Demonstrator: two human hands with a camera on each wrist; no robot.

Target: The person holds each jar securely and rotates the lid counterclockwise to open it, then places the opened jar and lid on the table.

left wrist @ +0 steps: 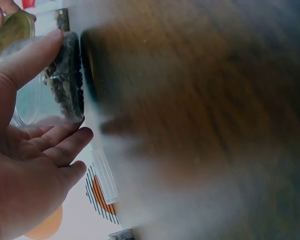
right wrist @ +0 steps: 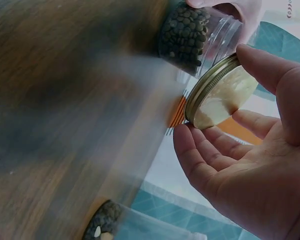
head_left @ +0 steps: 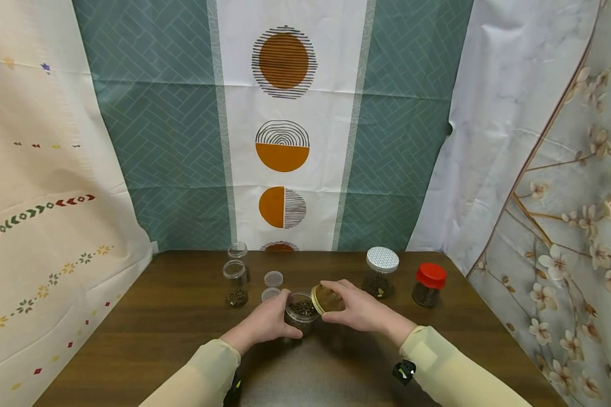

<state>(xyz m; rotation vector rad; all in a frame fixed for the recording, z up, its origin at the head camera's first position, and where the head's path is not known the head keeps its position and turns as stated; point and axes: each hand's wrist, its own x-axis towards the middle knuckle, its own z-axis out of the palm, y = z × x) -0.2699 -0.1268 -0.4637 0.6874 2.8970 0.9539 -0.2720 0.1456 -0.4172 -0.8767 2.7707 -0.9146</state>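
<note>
My left hand holds a clear jar from its left side, thumb in front and fingers behind. The jar stands upright and uncapped, partly filled with dark, pellet-like pieces. My right hand grips a round gold screw lid by its edge, thumb on one side and fingertips on the other. Tilted on its side, the lid is right beside the jar's right rim. In the left wrist view, the thumb lies across the jar's wall; the lid's flat top faces the right palm.
At the back left stand two tall clear jars without lids, the front one holding dark pieces. Two small translucent lids lie behind my left hand. To the right are a white-lidded jar and a red-lidded jar. A patterned cloth hangs behind the table.
</note>
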